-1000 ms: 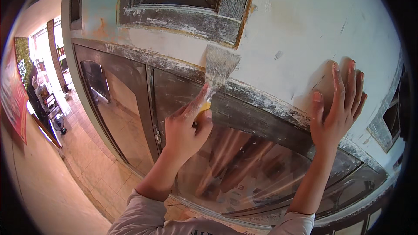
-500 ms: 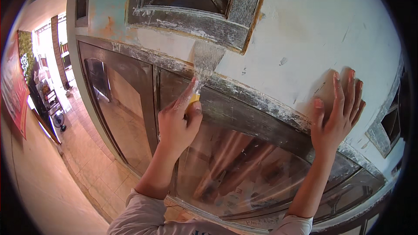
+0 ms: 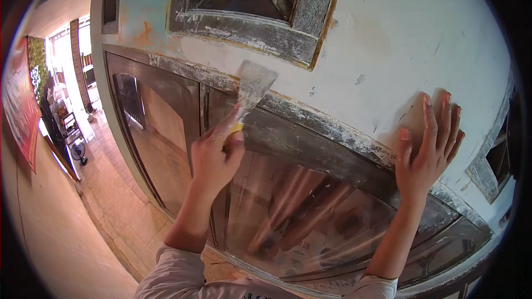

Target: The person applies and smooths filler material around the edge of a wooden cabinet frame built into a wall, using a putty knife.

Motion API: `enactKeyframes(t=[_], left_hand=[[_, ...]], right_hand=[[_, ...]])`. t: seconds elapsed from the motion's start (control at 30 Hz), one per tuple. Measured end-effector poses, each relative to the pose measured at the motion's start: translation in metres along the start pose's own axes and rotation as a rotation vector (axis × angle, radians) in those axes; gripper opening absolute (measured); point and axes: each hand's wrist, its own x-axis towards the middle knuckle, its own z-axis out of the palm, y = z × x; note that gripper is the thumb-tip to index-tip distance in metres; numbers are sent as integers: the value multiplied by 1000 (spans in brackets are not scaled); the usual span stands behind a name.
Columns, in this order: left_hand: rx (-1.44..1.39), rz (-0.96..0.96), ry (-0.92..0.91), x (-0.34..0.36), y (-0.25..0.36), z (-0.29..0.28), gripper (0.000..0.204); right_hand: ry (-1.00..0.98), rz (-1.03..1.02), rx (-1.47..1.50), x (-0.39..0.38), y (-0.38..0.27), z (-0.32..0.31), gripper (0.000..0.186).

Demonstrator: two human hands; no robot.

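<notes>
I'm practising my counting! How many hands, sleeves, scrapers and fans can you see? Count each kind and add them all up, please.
Hands: 2, the left hand and the right hand
Sleeves: 2, the left sleeve and the right sleeve
Scrapers: 1, the scraper in the left hand
Fans: 1, the dark fan on the floor
Total: 6

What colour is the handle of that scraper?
The scraper handle is yellow where it shows, best seen in the head view.
</notes>
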Motion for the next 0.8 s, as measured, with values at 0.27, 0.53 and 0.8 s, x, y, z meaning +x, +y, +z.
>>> enactKeyframes(t=[0.27,0.53,0.8], left_hand=[[165,-89,18,45,11,-55,47],[363,69,-105,77,56,-86,31],[513,339,-130,97,68,-100,8]], right_hand=[[-1,17,22,-1,-3,1,50],[-18,15,-12,-3,-2,1,49],[-24,18,-13,-2,-3,1,48]])
